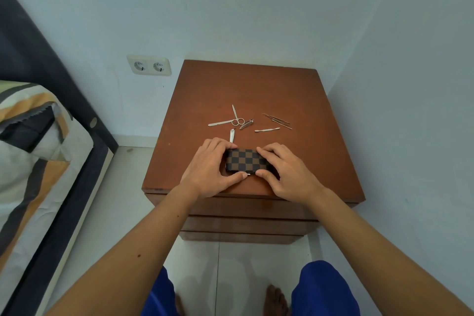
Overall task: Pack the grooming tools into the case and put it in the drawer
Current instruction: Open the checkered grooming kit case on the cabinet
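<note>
A closed brown checkered case (247,160) lies near the front edge of the wooden nightstand (256,84). My left hand (213,168) grips its left end, thumb at the front edge. My right hand (288,170) grips its right end the same way. Behind the case lie loose metal grooming tools: small scissors (236,118), a flat file (219,123), nail clippers (246,124), a short tool (231,135) just behind my left fingers, a cuticle pusher (267,130) and tweezers with thin picks (278,120).
The nightstand's drawers (246,223) below the top are shut. A bed with a striped cover (33,161) stands at the left, a double wall socket (149,65) behind it. White walls close in behind and at the right. My bare feet stand on the tiled floor.
</note>
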